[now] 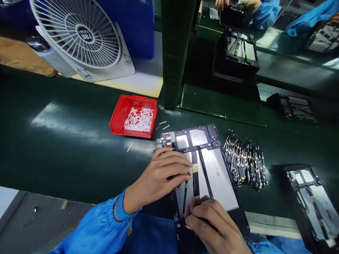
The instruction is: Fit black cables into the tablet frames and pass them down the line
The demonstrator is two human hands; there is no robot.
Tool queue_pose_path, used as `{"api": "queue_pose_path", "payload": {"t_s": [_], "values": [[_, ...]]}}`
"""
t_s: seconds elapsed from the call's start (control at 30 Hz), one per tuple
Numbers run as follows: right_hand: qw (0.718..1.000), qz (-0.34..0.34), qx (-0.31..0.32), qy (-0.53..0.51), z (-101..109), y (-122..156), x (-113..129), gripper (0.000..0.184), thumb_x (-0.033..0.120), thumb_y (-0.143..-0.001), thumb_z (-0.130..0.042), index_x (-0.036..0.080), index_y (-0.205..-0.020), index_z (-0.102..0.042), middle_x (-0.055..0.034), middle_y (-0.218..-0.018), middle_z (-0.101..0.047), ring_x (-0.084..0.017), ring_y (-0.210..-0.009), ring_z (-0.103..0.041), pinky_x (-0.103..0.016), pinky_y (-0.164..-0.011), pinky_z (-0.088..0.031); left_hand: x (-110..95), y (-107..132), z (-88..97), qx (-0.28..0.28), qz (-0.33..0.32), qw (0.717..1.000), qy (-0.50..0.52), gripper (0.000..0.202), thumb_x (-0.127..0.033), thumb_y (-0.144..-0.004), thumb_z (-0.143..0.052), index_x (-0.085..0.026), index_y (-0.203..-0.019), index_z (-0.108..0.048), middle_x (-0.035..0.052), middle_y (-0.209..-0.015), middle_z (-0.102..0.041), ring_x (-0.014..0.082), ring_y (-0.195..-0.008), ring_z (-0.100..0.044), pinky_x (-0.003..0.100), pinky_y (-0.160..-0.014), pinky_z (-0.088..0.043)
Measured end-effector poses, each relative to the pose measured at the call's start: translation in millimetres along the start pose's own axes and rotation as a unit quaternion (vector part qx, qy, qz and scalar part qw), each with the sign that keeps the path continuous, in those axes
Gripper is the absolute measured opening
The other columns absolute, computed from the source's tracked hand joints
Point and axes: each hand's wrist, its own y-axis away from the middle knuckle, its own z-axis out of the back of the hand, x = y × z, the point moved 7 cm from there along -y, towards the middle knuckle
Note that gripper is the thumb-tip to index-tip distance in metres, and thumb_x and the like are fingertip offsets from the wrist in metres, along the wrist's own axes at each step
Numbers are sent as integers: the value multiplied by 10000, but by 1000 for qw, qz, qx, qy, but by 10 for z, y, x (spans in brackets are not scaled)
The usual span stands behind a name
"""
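Observation:
An opened tablet (224,176) lies in front of me, its silver battery panels and black ribbon cables exposed. On its left side runs a thin black flex cable (184,197). My left hand (164,171) rests over the tablet's left edge, thumb and fingers closing around the upper end of that cable. Lower down, my right hand (212,224) pinches at the cable's bottom end near the frame; its fingertips partly hide the spot. A wide black ribbon cable (195,180) lies between the two hands.
A red bin (115,120) holds white strips, with several loose strips (129,147) beside it. A pile of black flex cables (246,162) sits right of the tablet. Another opened tablet (315,201) lies far right. A fan (84,35) and green post (173,56) stand behind. Co-workers' sleeves (267,14) show across.

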Motion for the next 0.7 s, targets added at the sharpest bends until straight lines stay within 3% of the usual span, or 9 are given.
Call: {"api": "queue_pose_path", "payload": {"t_s": [0.13,0.4,0.57,0.7], "values": [[1000,12,-1,7,7,-17,-2,173,185,-987,-474,177,-978,-647,-56,-907,-665,-171,-965,-626,-261,-888,-541,-1,12,5,4,6,1000,5,62,-215,-856,-695,-262,-896,-689,-44,-1012,-753,150,-1027,-672,319,-1002,-339],[999,35,-31,14,9,-46,27,163,159,-976,-498,159,-963,-661,-49,-869,-672,-143,-856,-628,-234,-847,-542,5,6,-10,14,17,1000,4,85,-193,-853,-700,-252,-903,-665,-56,-1028,-748,138,-1032,-665,318,-1013,-305],[990,51,-132,18,17,-25,14,336,226,-1022,-380,176,-848,-662,-32,-745,-642,-131,-750,-608,-217,-805,-546,16,-9,-22,20,20,1000,3,84,-188,-856,-694,-253,-887,-652,-56,-1022,-747,143,-1024,-661,318,-1019,-282],[995,54,-77,38,19,-51,22,274,178,-1005,-416,172,-917,-675,-34,-807,-677,-139,-818,-635,-227,-834,-548,8,-17,-24,24,14,1000,-4,90,-178,-862,-688,-253,-886,-643,-61,-1015,-742,135,-1025,-657,307,-1020,-269]]}}
